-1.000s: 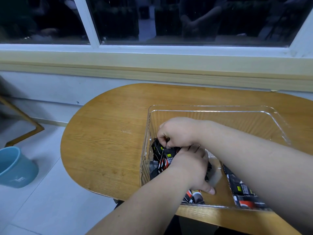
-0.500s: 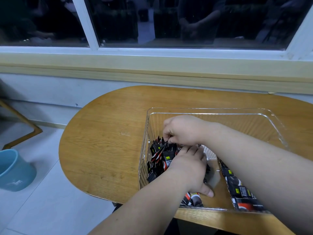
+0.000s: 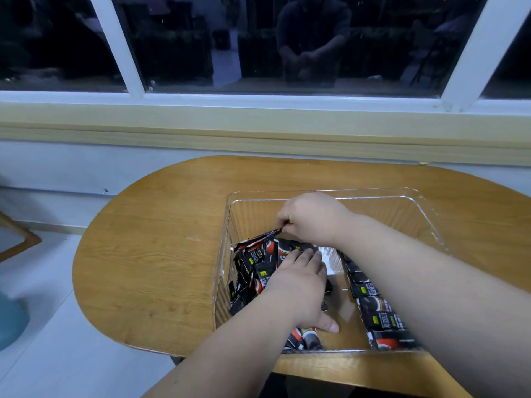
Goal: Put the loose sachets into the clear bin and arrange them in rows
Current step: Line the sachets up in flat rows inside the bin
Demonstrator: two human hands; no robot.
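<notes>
Evidently the loading step is largely complete: every sachet in view lies inside the clear bin, which stands on the near right part of the table; the arranging step is judged only partly done. One row of sachets runs along the bin's right wall, overlapping end to end; the remaining sachets form a disordered heap against the left wall, some on edge, some flat; a strip of bare bin floor separates the two. At the far end of the heap the right hand pinches the top edge of a single sachet, fingers curled; the left hand rests flat on the heap, fingers extended, thumb spread toward the bare strip, holding nothing. Remaining work, by estimate: the heap sorted into further rows. Surface: an oval wooden table with visible grain, set against a pale wall beneath a wooden sill and a white-framed window, its panes dark and reflective; a pale floor lies at left, with a blurred blue tub at the picture's edge.
</notes>
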